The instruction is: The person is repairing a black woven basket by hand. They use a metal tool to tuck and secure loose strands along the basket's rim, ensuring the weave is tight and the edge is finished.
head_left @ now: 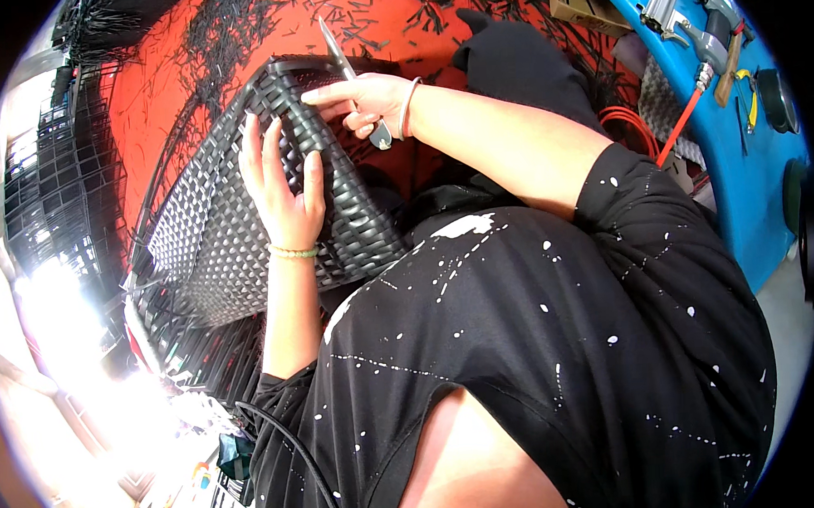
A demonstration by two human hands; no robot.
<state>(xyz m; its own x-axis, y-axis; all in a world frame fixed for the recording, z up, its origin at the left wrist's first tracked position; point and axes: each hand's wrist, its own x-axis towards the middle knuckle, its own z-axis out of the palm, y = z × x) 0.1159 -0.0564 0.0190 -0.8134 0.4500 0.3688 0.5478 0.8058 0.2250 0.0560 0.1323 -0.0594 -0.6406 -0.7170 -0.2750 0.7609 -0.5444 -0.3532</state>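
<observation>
A black woven basket-like piece (215,235) of flat, shiny strips rests against my lap, one thick braided edge turned up towards me. My left hand (283,191) lies on its woven side, fingers spread and pointing up towards the corner, holding nothing. Beside that corner my right hand (373,101) is closed round a slim, pointed metal blade (334,46). The point sticks up past the fingers, and a metal end shows below the palm. My right index finger reaches out to the braided edge. Part of the tool is hidden in the hand.
A red surface (146,93) strewn with black strip offcuts spreads beyond the weave. On the right, a blue table (741,212) carries an air tool (709,50), a hammer (730,69) and yellow-handled cutters (750,103). A red hose (680,126) hangs from it. Black wire-like frames (50,188) stand at left.
</observation>
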